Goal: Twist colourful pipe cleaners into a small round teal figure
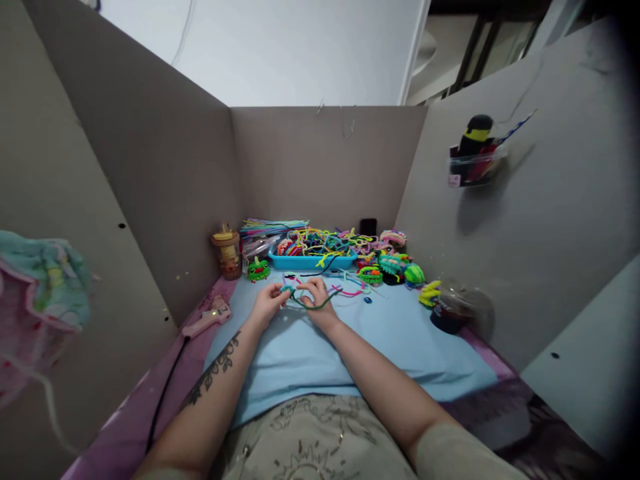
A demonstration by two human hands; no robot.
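Note:
My left hand (269,304) pinches a small teal fuzzy piece (287,289), seemingly made of coiled pipe cleaner. Close by on its right, my right hand (320,305) has its fingers bent around a dark green pipe cleaner (316,307). That pipe cleaner curves from the teal piece across the right palm, its free end pointing right. Exactly where the two join is hidden by the fingers. Loose pink and purple pipe cleaners (350,293) lie just beyond my hands on the light blue cloth (380,347).
A blue tray (313,262) heaped with pipe cleaners stands at the back. Around it are a green fuzzy figure (259,269), a brown cup (227,252) and several colourful fuzzy pieces (393,263). A pink glue gun (207,320) lies left; a dark lidded container (450,313) stands right.

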